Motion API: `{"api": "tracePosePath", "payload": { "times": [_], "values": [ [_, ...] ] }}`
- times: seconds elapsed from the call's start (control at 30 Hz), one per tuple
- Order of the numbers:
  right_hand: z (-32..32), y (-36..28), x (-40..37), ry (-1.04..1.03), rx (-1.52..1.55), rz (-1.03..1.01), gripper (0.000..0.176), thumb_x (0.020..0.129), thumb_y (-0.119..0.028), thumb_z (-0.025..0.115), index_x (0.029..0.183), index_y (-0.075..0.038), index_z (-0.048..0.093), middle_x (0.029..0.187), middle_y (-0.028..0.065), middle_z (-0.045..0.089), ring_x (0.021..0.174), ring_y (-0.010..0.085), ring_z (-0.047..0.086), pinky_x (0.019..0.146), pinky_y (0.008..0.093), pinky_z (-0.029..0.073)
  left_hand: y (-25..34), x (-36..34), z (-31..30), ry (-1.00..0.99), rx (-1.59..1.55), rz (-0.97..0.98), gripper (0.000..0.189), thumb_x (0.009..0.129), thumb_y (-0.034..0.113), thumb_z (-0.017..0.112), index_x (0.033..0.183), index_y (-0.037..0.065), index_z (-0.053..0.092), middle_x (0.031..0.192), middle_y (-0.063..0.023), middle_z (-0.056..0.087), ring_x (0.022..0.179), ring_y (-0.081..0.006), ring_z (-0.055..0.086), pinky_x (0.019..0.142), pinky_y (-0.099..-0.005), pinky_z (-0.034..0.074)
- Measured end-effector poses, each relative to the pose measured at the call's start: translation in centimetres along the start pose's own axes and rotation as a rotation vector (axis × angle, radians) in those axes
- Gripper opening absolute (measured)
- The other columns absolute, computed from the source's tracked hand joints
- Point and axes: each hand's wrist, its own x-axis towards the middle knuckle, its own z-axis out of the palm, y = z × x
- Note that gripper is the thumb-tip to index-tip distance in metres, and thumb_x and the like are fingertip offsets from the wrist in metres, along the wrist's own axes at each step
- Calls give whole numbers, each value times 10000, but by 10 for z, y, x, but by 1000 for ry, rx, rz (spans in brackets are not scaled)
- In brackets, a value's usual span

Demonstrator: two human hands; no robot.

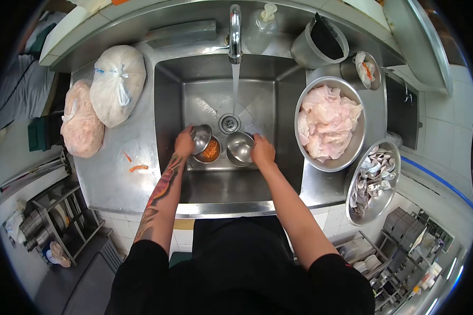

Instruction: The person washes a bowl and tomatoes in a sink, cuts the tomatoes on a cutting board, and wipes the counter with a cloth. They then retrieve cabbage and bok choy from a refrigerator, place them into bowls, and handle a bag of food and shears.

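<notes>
My left hand grips a small metal bowl by its side, over the left of the sink basin. Just below it, a bowl of orange shreds, probably carrot, sits in the basin. In my right hand is a second small metal bowl, held by its right rim. The rim of another vessel shows beneath this bowl. Water runs from the faucet toward the drain, beyond both hands.
Two tied plastic bags and orange scraps lie on the left counter. To the right are a large bowl of pale, raw-looking pieces, an oval tray of silvery grey pieces and a metal pot. A pump bottle stands behind the basin.
</notes>
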Motion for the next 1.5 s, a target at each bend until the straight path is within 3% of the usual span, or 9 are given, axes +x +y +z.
{"api": "tracePosePath", "payload": {
  "times": [0.2, 0.37, 0.43, 0.5, 0.57, 0.83, 1.27, 1.4, 1.5],
  "values": [
    [78, 26, 28, -30, 348, 88, 468, 942, -263, 623, 1392, -144, 580, 1332, 198, 628, 1168, 387, 637, 997, 467, 503, -19, -8, 54, -118, -633, -152, 565, 816, 40, 561, 1380, 70, 572, 1055, -128, 720, 896, -238, 711, 736, -402, 585],
    [71, 29, 25, -84, 599, -43, 454, 953, -270, 627, 1394, -173, 578, 1255, 213, 670, 1151, 396, 642, 981, 463, 502, 68, -42, 20, -673, -1034, -373, 556, 914, 279, 689, 1417, 83, 556, 1308, -81, 629, 1222, -174, 577, 1012, -387, 478],
    [71, 40, 21, -43, 360, 214, 442, 949, -271, 642, 1378, -182, 583, 1198, 221, 686, 1125, 388, 656, 976, 457, 502, 11, -11, 59, -543, -936, -227, 665, 920, 453, 696, 1406, 25, 544, 1420, -134, 566, 1367, -228, 468, 1093, -393, 421],
    [67, 47, 9, -22, 336, 260, 433, 943, -259, 647, 1363, -165, 592, 1202, 212, 684, 1133, 388, 649, 978, 460, 501, -38, 10, 85, 268, 141, 22, 641, 907, 446, 701, 1317, -30, 577, 1385, -190, 603, 1297, -345, 554, 1052, -434, 471],
    [75, 53, -2, 3, 313, 304, 424, 938, -246, 652, 1347, -147, 601, 1206, 203, 683, 1141, 388, 642, 980, 463, 500, -43, 13, 71, -7, 130, -164, 601, 888, 435, 716, 1255, -26, 601, 1309, -222, 633, 1220, -387, 595, 1008, -462, 499],
    [45, -28, -26, 46, 544, -490, 396, 932, -163, 619, 1305, -31, 599, 1326, 245, 592, 1186, 444, 582, 1025, 476, 482, -47, 3, 45, -140, -44, -81, 292, 854, 237, 680, 1004, -10, 637, 953, -250, 706, 870, -398, 710, 809, -469, 585],
    [-180, -54, -80, 517, 297, -755, 450, 850, -28, 582, 1298, 15, 601, 1320, 211, 599, 1256, 393, 548, 1080, 467, 439, 172, -82, -105, -346, -969, 6, 291, 825, 29, 590, 1106, -6, 660, 953, -63, 706, 786, -151, 695, 687, -320, 617],
    [-250, -14, -115, 705, 405, -436, 487, 897, -120, 638, 1358, 3, 543, 1306, 231, 607, 1218, 379, 586, 1055, 452, 475, 234, -95, -118, -432, -1048, 110, 285, 855, 73, 627, 1131, 15, 674, 931, -42, 707, 806, -126, 692, 687, -299, 603],
    [-279, 44, -102, 11, 994, 50, 655, 890, -234, 720, 1409, 50, 439, 1294, 227, 609, 1158, 295, 631, 942, 422, 540, 310, -105, -114, -570, -1105, 210, 307, 944, 159, 651, 1217, 18, 638, 1050, -69, 697, 919, -163, 701, 785, -330, 615]
  ]
}}
